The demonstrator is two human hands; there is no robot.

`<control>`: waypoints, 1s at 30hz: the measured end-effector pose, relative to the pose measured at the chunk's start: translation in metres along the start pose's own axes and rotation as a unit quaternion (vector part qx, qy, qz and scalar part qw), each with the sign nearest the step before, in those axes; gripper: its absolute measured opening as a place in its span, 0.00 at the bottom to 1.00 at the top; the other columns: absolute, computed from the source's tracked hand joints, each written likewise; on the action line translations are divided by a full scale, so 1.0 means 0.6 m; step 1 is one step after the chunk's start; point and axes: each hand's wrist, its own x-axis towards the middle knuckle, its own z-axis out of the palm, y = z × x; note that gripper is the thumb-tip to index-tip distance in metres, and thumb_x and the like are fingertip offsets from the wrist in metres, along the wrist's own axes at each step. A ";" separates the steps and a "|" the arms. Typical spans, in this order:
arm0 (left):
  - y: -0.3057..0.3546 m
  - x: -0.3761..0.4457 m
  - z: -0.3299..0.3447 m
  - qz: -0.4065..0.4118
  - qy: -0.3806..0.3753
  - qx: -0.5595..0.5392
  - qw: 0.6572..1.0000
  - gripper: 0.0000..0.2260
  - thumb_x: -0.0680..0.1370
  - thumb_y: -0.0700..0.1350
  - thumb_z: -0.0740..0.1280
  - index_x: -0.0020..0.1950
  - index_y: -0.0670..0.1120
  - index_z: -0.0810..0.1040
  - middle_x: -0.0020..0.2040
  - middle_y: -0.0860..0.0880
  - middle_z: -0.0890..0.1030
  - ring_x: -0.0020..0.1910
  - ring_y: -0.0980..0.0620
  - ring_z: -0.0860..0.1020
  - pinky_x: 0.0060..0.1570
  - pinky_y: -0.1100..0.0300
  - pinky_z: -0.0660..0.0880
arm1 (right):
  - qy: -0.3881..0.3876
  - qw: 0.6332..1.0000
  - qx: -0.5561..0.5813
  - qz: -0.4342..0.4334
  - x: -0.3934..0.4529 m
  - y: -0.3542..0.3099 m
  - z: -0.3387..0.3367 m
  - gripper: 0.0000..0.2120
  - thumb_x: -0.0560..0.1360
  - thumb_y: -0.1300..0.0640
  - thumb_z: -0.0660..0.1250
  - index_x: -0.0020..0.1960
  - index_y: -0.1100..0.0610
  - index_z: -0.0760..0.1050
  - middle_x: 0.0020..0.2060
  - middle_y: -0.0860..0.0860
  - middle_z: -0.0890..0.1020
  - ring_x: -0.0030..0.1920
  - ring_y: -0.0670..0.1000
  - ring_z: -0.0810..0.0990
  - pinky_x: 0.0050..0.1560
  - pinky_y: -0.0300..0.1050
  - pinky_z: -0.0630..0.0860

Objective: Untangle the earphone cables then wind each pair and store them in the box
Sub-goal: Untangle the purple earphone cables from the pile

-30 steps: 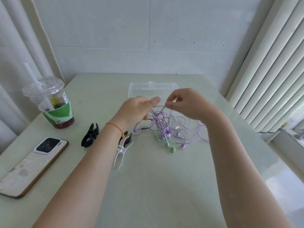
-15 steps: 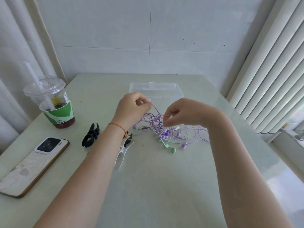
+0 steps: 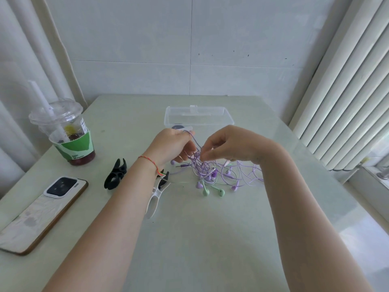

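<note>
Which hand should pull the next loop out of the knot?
Probably the right hand: its fingertips pinch right at the purple tangle, while the left hand already holds a strand up beside it.

Over on the far left we've got a plastic cup with a domed lid, a white straw poking up through it, a green sleeve and dark red drink at the bottom. Nearer to us on the left, a phone lies face down, camera end pointing away. Right of that we spot a black clip flat on the pale green table, and just beside it a white clip with black tips. Far side: tiled wall. Right: vertical blinds.
</note>
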 end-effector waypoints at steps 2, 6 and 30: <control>-0.001 0.003 -0.002 0.002 0.020 -0.011 1.000 0.14 0.76 0.47 0.63 0.31 0.44 0.76 0.27 0.47 0.76 0.25 0.47 0.73 0.34 0.53 0.69 | 0.064 0.997 0.039 -0.003 0.004 0.002 -0.003 0.04 0.73 0.55 0.72 0.44 0.55 0.82 0.26 0.49 0.73 0.27 0.49 0.66 0.28 0.36 0.64; 0.001 0.002 -0.002 -0.029 -0.026 -0.002 0.999 0.11 0.77 0.41 0.61 0.37 0.42 0.79 0.35 0.44 0.82 0.32 0.47 0.80 0.37 0.58 0.75 | 0.141 0.983 0.121 0.002 0.012 0.005 -0.004 0.04 0.78 0.61 0.62 0.46 0.60 0.74 0.36 0.52 0.85 0.21 0.48 0.67 0.23 0.37 0.62; 0.007 -0.005 -0.017 0.089 0.043 -0.019 0.995 0.08 0.75 0.46 0.71 0.37 0.48 0.83 0.38 0.47 0.80 0.36 0.57 0.75 0.37 0.68 0.71 | 0.228 0.949 0.215 0.026 0.028 0.019 -0.009 0.07 0.80 0.61 0.58 0.44 0.59 0.71 0.37 0.55 0.84 0.18 0.47 0.64 0.22 0.36 0.59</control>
